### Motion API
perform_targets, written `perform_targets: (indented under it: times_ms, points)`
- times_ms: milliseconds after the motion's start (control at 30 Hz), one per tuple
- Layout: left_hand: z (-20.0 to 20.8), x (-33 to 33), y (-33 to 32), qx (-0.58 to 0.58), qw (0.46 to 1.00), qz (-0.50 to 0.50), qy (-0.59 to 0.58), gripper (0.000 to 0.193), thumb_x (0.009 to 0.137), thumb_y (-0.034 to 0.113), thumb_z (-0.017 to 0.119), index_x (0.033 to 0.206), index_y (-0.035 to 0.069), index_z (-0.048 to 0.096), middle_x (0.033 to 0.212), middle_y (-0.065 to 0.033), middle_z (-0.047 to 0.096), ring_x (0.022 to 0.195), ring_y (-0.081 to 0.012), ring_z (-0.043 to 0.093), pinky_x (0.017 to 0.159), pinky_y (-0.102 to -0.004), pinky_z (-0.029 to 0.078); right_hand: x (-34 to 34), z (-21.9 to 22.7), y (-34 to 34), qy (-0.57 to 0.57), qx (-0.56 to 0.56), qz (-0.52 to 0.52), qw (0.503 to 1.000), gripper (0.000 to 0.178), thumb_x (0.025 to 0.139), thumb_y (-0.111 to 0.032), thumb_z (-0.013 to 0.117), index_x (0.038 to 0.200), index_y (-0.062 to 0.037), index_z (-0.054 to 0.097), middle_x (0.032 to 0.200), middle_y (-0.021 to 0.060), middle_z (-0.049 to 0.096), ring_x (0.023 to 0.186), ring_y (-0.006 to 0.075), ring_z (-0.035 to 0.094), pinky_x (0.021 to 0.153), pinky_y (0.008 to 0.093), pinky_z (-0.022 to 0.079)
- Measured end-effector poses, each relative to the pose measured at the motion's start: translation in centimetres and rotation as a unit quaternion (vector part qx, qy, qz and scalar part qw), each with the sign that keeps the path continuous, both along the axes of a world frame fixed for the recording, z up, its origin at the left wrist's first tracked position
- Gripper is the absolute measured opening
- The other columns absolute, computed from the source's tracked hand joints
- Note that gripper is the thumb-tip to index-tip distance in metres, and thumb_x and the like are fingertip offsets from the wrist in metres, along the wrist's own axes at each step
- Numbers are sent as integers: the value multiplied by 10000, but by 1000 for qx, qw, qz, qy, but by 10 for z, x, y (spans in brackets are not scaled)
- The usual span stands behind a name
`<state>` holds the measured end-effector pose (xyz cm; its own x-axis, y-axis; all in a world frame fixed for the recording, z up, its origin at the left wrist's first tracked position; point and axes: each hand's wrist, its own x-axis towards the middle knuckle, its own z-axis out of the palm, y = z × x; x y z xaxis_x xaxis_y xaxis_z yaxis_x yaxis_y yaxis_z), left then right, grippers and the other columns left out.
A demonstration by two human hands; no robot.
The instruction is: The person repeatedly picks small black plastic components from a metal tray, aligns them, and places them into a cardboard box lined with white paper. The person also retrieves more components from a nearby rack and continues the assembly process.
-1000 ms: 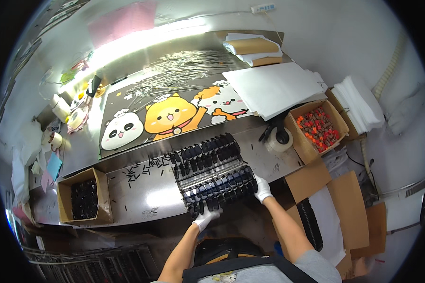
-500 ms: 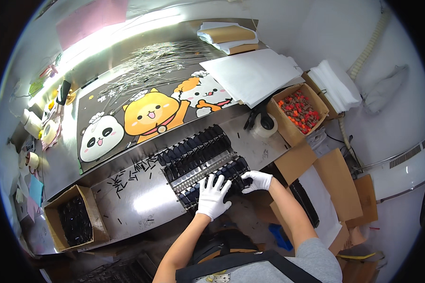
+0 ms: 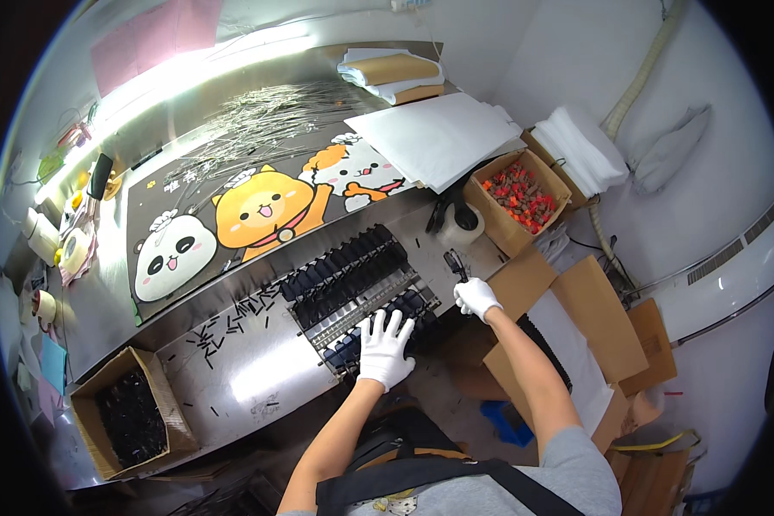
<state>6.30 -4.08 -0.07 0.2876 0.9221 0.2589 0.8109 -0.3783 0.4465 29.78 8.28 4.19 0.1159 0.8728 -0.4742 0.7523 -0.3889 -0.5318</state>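
A metal rack (image 3: 363, 317) lies at the table's front edge, with rows of dark, flat pieces (image 3: 344, 267) set along it. My left hand (image 3: 385, 351), in a white glove, rests with fingers spread on the rack's near row. To the right of the rack, my gloved right hand (image 3: 476, 297) is closed round a short dark tool with a wider, ridged head (image 3: 456, 261). That head points up and away from me; its exact kind is too small to make out. Loose black strips (image 3: 232, 320) are scattered left of the rack.
A cardboard box of black pieces (image 3: 127, 413) stands at the left. At the right are a box of red and brown pieces (image 3: 525, 199), a tape roll (image 3: 461, 225) and open cartons (image 3: 598, 314). Thin metal rods (image 3: 267, 120) lie on the cartoon-printed mat (image 3: 168, 219).
My right hand has moved from the rack's right end up and to the right, and the dark tool now shows in it. My left hand stays on the rack.
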Motion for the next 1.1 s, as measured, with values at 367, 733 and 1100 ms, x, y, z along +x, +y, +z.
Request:
perform_targets:
  times_ms: [367,733,1100]
  points:
    - [36,-31,39,-301,731,-9,-613,209,941,100,694,1122,-1,721,1052,-33,711,960,-120,648,881,-273,517,-81,40,-38,591,-324,255,693,219,853,-150,589,787,54,633,599,139,601,398,158,526,374,255,418]
    - [40,-126,-11,-216,706,170,-653,131,903,74,720,1016,8,711,954,-55,713,912,-141,660,829,-277,526,-190,26,-57,680,-432,257,534,176,859,-137,569,814,28,611,604,120,599,428,175,555,422,258,451]
    - [16,-112,-40,-231,641,250,-688,172,951,117,602,986,-24,695,998,-81,699,927,-191,644,906,-308,503,-228,34,-94,18,62,539,840,403,892,-415,548,907,-49,717,893,212,728,798,384,713,770,455,568]
